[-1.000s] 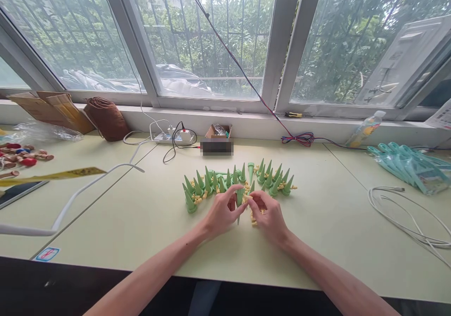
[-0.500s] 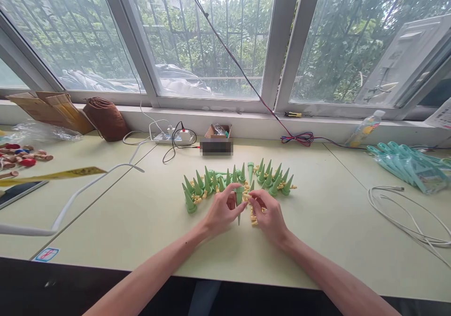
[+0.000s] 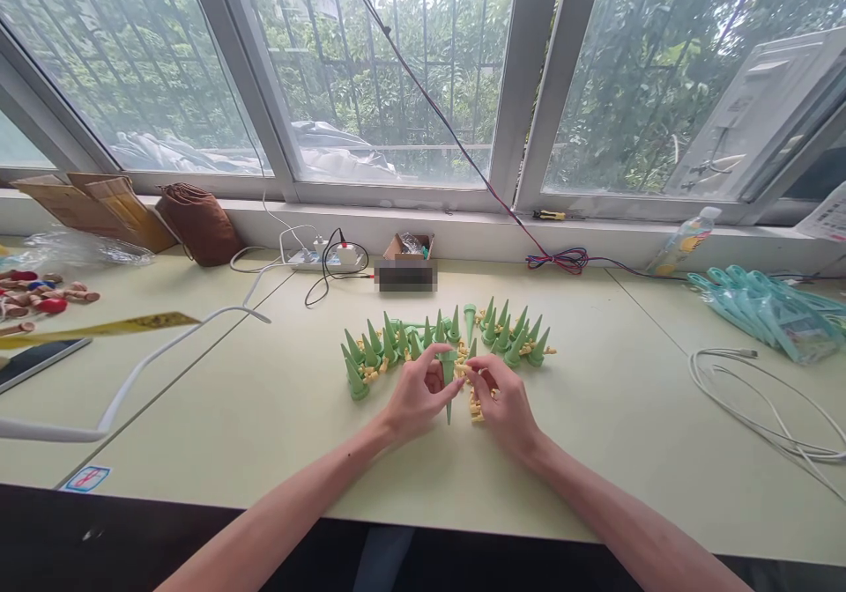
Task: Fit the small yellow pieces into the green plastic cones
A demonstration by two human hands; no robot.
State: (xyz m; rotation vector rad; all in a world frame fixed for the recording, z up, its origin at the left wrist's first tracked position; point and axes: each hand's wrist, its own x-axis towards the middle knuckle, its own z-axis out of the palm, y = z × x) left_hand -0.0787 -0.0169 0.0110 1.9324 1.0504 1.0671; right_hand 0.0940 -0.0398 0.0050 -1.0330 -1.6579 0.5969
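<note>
The left hand [image 3: 419,391] grips a green spike [image 3: 448,370], pointed end down, its tip angled toward 6 o'clock; the right hand [image 3: 508,403] pinches a small yellow piece [image 3: 463,369] at the spike's 3 o'clock side. Whether the two touch is unclear. Compared with a second ago, the spike's tip sits slightly nearer 6 o'clock, and the yellow piece looks more level. From the held spike, upright green cones [image 3: 358,384] spread over the counter [image 3: 264,416] from 9 to 2 o'clock; loose yellow pieces [image 3: 477,412] lie toward 4 o'clock.
</note>
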